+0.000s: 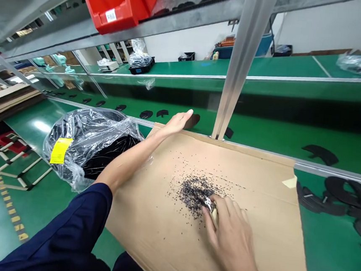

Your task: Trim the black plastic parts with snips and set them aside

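**Right hand (231, 237) pinches, left hand (177, 124) lies flat**

From my remote seat, the right hand is curled closed around a small silver-and-tan tool (211, 210), right among fine black granules (191, 193). They are scattered across a brown corrugated cardboard sheet (146, 233), apparently laid over the green tabletop (330, 258) to catch them. The left hand, fully open and holding nothing, rests at the sheet's far edge, seemingly steadying it.

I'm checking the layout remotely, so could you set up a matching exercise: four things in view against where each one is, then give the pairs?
Things:
1. left hand
2. right hand
3. clear plastic bag
4. red plastic bin

Places:
A. on the overhead shelf
B. on the green-topped bench
C. at the far edge of the cardboard sheet
D. gripping a small metallic object among black specks

Pairs: 1-C, 2-D, 3-B, 4-A
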`<state>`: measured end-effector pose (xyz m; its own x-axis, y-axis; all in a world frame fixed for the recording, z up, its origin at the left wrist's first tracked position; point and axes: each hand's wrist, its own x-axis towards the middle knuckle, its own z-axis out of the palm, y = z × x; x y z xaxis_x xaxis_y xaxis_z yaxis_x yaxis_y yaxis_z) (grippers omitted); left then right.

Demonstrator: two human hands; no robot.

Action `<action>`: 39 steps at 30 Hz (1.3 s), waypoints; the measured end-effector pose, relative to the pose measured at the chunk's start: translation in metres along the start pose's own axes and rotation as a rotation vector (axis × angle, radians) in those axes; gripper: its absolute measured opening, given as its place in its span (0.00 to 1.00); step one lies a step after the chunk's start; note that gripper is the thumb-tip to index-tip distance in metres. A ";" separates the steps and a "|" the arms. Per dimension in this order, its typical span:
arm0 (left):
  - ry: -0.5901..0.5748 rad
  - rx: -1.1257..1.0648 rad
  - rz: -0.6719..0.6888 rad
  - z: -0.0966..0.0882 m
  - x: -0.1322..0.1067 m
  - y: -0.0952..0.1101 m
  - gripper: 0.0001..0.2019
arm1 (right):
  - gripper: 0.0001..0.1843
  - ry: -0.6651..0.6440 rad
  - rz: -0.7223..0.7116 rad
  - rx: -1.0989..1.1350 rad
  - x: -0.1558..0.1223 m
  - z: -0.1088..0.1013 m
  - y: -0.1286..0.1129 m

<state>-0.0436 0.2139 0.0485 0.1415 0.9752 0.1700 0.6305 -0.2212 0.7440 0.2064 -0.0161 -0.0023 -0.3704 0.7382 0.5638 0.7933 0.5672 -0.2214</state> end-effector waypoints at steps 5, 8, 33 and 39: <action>-0.106 0.229 0.018 -0.006 0.032 -0.033 0.12 | 0.09 0.007 0.006 0.008 -0.002 -0.002 -0.001; -0.145 0.331 -0.031 -0.011 0.041 -0.050 0.17 | 0.13 -0.012 0.015 -0.001 -0.005 -0.003 0.000; -0.401 -0.325 0.090 -0.005 -0.100 0.038 0.09 | 0.26 0.268 0.072 0.289 0.003 -0.001 0.001; -0.628 -0.291 0.031 0.005 -0.187 0.051 0.09 | 0.04 0.064 0.033 0.671 0.007 -0.001 -0.013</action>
<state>-0.0344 0.0205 0.0513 0.6262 0.7657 -0.1470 0.4011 -0.1547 0.9029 0.1935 -0.0187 0.0054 -0.3057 0.7476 0.5896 0.3236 0.6640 -0.6741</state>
